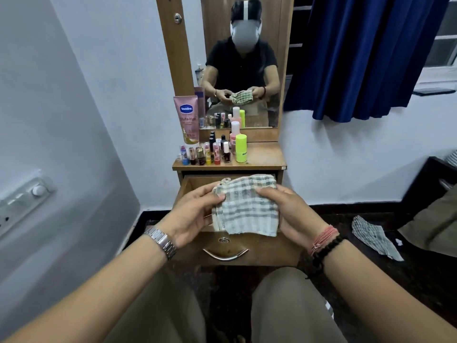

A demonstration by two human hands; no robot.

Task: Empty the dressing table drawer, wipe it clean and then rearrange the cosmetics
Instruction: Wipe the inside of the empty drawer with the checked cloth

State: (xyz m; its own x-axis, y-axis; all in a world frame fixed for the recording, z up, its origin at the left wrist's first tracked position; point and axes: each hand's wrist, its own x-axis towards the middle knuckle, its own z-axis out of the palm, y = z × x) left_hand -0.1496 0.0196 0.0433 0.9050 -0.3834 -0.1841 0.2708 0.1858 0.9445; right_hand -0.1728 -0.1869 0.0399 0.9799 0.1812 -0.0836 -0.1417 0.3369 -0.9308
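A folded green-and-white checked cloth [246, 206] is held above the pulled-out wooden drawer [190, 186] of the dressing table. My left hand [191, 215] pinches the cloth's left edge with the thumb on top. My right hand [286, 211] grips its right side. The cloth and hands hide most of the drawer's inside. On the tabletop [264, 155] stand the cosmetics: a pink Vaseline tube [189, 120], several small lipsticks and nail polish bottles [210, 153], a pink bottle [234, 134] and a neon-green bottle [241, 147].
A mirror [242, 60] rises behind the tabletop. The drawer front carries a lock and a curved metal handle [225, 254]. A second checked cloth [374, 235] lies on the dark floor at right. A blue curtain [366, 53] hangs at upper right; a switchboard [22, 199] is on the left wall.
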